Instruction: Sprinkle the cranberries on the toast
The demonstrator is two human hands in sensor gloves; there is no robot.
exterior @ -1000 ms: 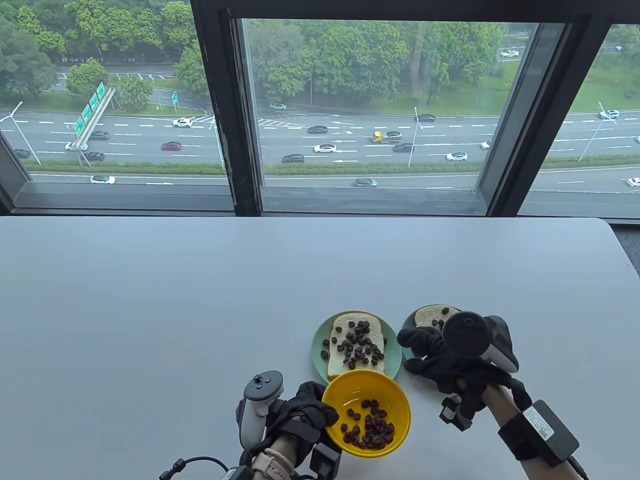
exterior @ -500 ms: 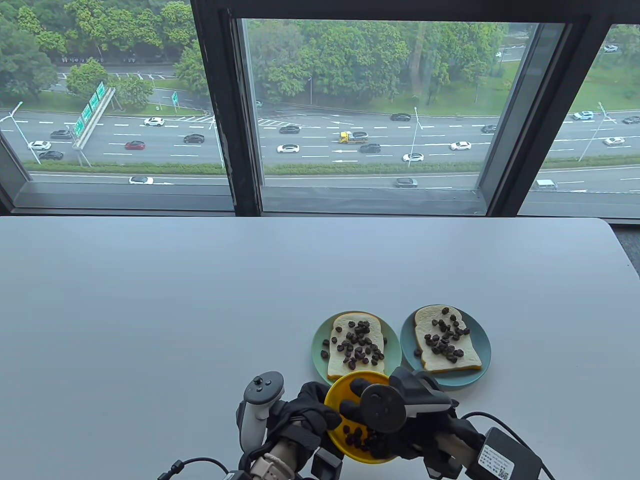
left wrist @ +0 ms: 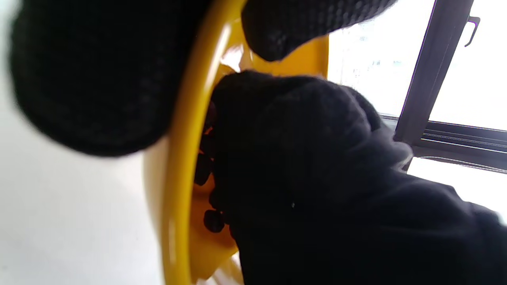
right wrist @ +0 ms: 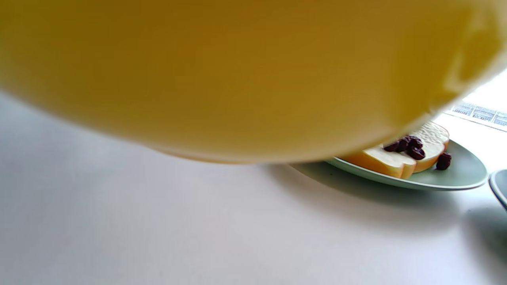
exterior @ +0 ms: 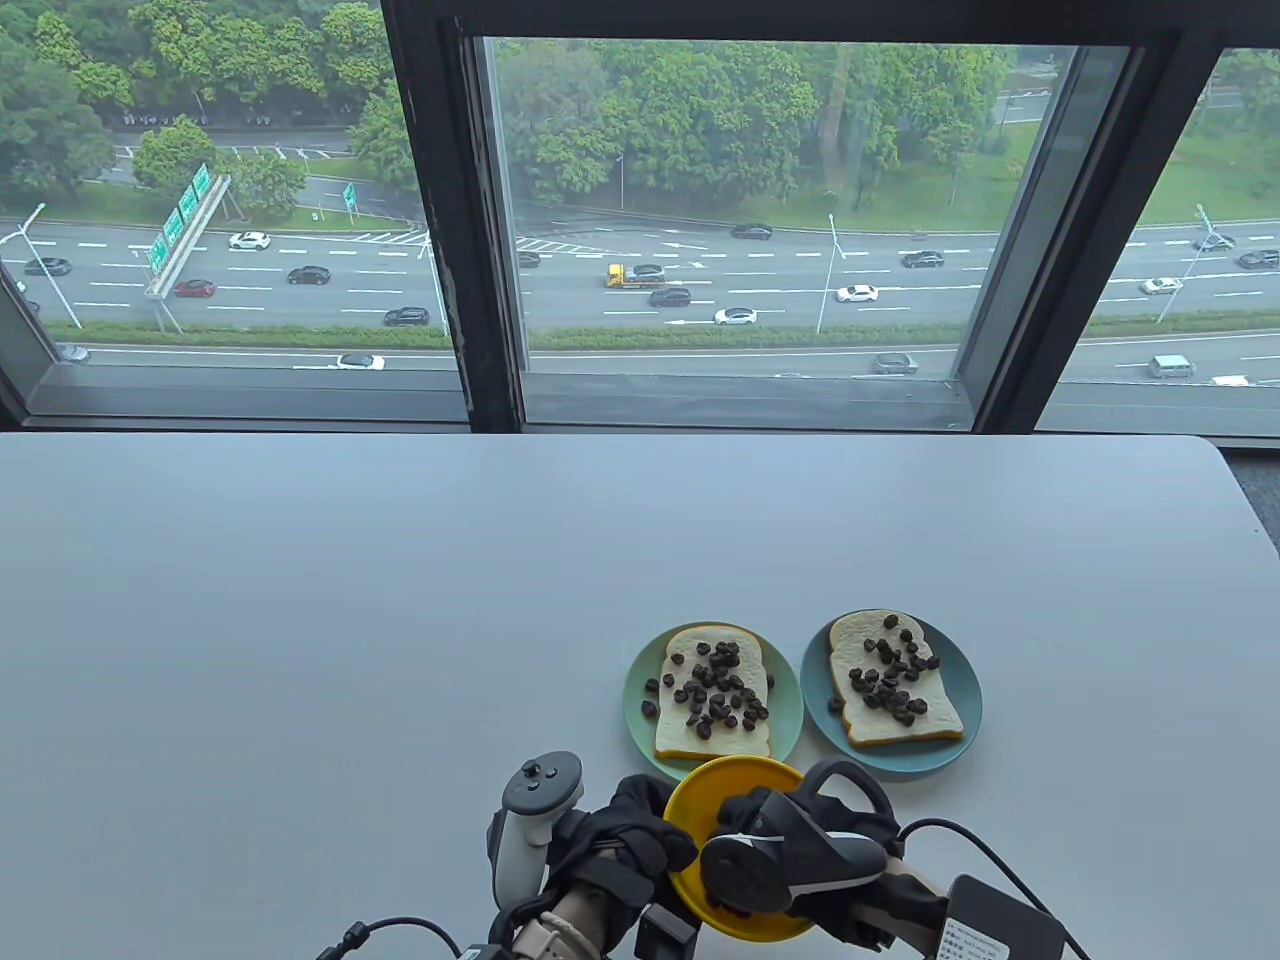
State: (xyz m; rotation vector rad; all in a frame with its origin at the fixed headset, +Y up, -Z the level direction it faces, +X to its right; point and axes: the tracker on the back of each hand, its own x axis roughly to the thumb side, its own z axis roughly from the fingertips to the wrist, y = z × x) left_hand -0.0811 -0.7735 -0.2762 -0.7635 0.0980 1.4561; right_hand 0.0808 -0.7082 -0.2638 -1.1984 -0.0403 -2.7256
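My left hand (exterior: 655, 838) grips the left rim of a yellow bowl (exterior: 712, 790) and holds it tilted near the table's front edge. In the left wrist view its fingers (left wrist: 91, 79) wrap the bowl's rim (left wrist: 178, 158). My right hand (exterior: 748, 815) reaches into the bowl, its fingers (left wrist: 309, 158) bunched on the dark cranberries (left wrist: 206, 170). Behind the bowl, one toast (exterior: 715, 690) topped with cranberries lies on a green plate (exterior: 640, 670). A second topped toast (exterior: 895, 685) lies on a blue plate (exterior: 965, 690).
The white table (exterior: 350, 620) stretches left and back to a window sill (exterior: 700, 400). The bowl's underside (right wrist: 237, 79) fills the right wrist view, with the green plate (right wrist: 455, 178) and its toast (right wrist: 396, 160) just beyond. Cables trail from both wrists.
My right hand came back from the blue plate's toast and dipped into the yellow bowl, sinking deeper among the cranberries. The left hand shifted the bowl slightly right.
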